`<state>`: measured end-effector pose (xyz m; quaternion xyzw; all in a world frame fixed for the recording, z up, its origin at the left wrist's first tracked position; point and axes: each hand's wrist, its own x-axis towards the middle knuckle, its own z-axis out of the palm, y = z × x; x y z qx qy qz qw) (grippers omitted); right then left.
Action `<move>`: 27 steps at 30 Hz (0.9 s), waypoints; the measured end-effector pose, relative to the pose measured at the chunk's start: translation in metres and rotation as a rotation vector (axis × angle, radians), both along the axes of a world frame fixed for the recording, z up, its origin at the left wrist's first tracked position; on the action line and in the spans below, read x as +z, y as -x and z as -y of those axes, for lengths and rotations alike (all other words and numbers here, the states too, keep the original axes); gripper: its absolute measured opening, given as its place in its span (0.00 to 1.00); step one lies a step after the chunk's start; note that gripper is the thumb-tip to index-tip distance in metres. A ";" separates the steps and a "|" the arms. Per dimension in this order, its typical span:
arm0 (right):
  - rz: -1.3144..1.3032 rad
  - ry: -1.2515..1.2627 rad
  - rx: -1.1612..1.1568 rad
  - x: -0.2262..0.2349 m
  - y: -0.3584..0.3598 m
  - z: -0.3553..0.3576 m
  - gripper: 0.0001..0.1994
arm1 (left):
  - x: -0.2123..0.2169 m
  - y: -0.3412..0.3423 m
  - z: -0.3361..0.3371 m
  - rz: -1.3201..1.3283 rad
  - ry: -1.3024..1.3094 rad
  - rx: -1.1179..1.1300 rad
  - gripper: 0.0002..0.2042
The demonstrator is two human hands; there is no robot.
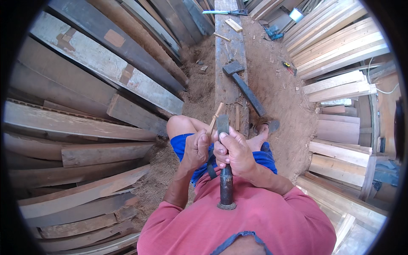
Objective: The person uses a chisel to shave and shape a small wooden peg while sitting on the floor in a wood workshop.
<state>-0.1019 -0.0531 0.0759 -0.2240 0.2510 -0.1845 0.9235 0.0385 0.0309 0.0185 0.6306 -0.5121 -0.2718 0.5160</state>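
Note:
My right hand (233,152) grips a dark metal chisel (225,187) by its shaft, blade end up near a thin wooden stick (215,119) and butt end pointing toward my chest. My left hand (196,148) holds that small light stick, which slants up above my knee. Both hands touch each other over my lap, above blue shorts. I sit at the end of a long worn plank (228,59) that runs away from me.
An axe-like tool (243,85) with a dark handle lies on the plank. A handsaw (225,12) lies at the far end. Old boards (93,127) are stacked at left, pale new planks (340,46) at right. Sawdust covers the ground (284,106).

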 end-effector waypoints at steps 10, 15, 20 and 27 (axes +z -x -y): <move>0.033 0.190 -0.136 0.024 0.021 0.022 0.08 | -0.049 0.029 -0.060 -0.195 -0.176 0.065 0.18; -0.073 -0.040 -0.009 -0.010 -0.007 0.011 0.05 | -0.040 0.004 0.007 -0.093 -0.130 0.180 0.19; -0.012 -0.030 0.162 0.000 -0.014 0.000 0.06 | -0.009 -0.013 0.029 0.077 0.076 0.062 0.15; -0.009 -0.010 0.037 -0.001 0.006 -0.002 0.06 | -0.002 0.005 -0.002 0.249 0.120 0.005 0.12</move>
